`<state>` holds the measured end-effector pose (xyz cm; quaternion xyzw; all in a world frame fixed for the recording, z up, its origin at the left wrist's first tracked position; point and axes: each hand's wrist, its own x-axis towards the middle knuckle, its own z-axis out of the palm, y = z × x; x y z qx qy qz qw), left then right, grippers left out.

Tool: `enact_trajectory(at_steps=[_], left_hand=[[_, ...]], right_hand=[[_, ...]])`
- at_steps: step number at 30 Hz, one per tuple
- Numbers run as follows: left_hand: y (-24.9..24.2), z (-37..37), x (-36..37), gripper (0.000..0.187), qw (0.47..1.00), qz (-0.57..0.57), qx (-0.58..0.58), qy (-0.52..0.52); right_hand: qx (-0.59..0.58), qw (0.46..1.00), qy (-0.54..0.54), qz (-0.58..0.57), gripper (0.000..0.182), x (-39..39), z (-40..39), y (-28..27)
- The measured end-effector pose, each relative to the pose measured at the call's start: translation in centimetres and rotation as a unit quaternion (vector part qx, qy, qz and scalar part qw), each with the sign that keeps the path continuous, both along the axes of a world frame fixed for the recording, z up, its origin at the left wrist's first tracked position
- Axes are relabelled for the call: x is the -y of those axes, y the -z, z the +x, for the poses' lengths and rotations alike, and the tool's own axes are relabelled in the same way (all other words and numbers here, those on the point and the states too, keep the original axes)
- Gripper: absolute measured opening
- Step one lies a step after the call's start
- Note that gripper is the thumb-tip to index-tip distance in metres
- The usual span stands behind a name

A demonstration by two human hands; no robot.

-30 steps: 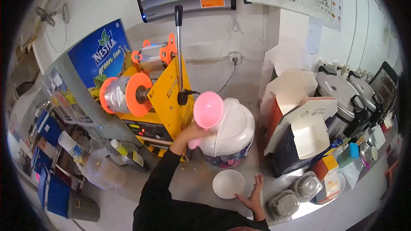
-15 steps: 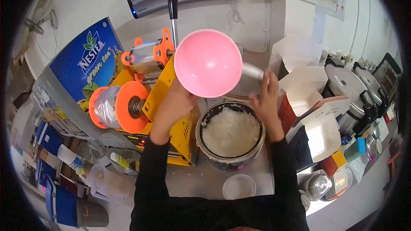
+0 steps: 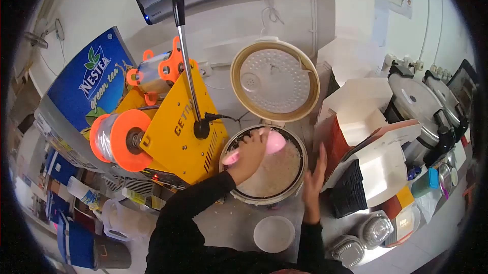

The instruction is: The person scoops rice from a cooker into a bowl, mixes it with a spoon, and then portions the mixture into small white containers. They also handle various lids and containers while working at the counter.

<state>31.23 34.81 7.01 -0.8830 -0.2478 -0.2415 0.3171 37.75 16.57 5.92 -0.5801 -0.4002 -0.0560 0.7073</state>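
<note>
My left hand (image 3: 250,154) is wrapped over a pink bowl (image 3: 275,142), close over the cooked white rice in the rice cooker. The hand covers the bowl's middle, and pink shows on both sides of it. White rice (image 3: 269,176) fills much of the cooker's dark inner pot. The rice cooker (image 3: 274,200) stands with its round lid (image 3: 314,91) raised behind it. My right hand (image 3: 314,185) is open and holds nothing, its fingers stretched upward just beside the cooker's right rim. A small white bowl (image 3: 274,234) sits in front of the cooker.
A yellow sealing machine (image 3: 178,139) with an upright lever stands left of the cooker. Open paper food boxes (image 3: 378,175) and a black stack of containers (image 3: 349,190) are at right. Clear plastic lids (image 3: 376,229) lie near the front right. Pressure cookers (image 3: 414,96) stand farther right.
The pink bowl went from high before me down to the rice in my left hand, uncovering the raised lid. My right hand moved down and opened beside the cooker. The view shifted slightly.
</note>
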Motion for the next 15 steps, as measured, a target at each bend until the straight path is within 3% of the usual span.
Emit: enact_trajectory(at_steps=[1, 3, 4, 6, 7, 10, 13, 15], left_hand=[[-0.2, 0.3, 0.6, 0.044, 1.000, 0.004, -0.024, 0.004], [0.1, 0.5, 0.8, 0.045, 0.998, 0.002, -0.059, 0.002], [-0.1, 0.4, 0.3, 0.046, 0.997, -0.026, -0.072, 0.033], [-1.2, 0.4, 0.2, 0.047, 0.986, -0.108, -0.107, 0.066], [-1.4, 0.5, 0.3, 0.047, 0.985, -0.111, -0.111, 0.064], [-1.5, 0.4, 0.3, 0.053, 0.942, -0.296, -0.123, 0.095], [0.2, -0.4, 0.6, 0.059, 0.909, -0.360, -0.128, 0.167], [-0.6, -1.3, 2.1, 0.069, 0.891, -0.404, -0.151, 0.142]], right_hand=[[-0.049, 0.999, 0.016, -0.009, 0.084, 0.9, -1.7, 2.0], [-0.103, 0.993, -0.056, -0.027, 0.112, 2.0, -4.0, 5.5], [-0.116, 0.991, -0.059, -0.031, 0.112, 1.9, -4.4, 6.5], [-0.027, 0.991, -0.026, -0.129, 0.127, 1.8, -4.8, 7.7], [-0.032, 0.990, -0.029, -0.132, 0.127, 2.0, -4.9, 7.4], [0.003, 0.968, 0.017, -0.251, 0.130, 2.2, -4.0, 4.8], [0.008, 0.974, -0.015, -0.228, 0.131, 1.6, -3.7, 6.5], [0.008, 0.974, -0.027, -0.223, 0.132, 1.6, -3.5, 6.5]])
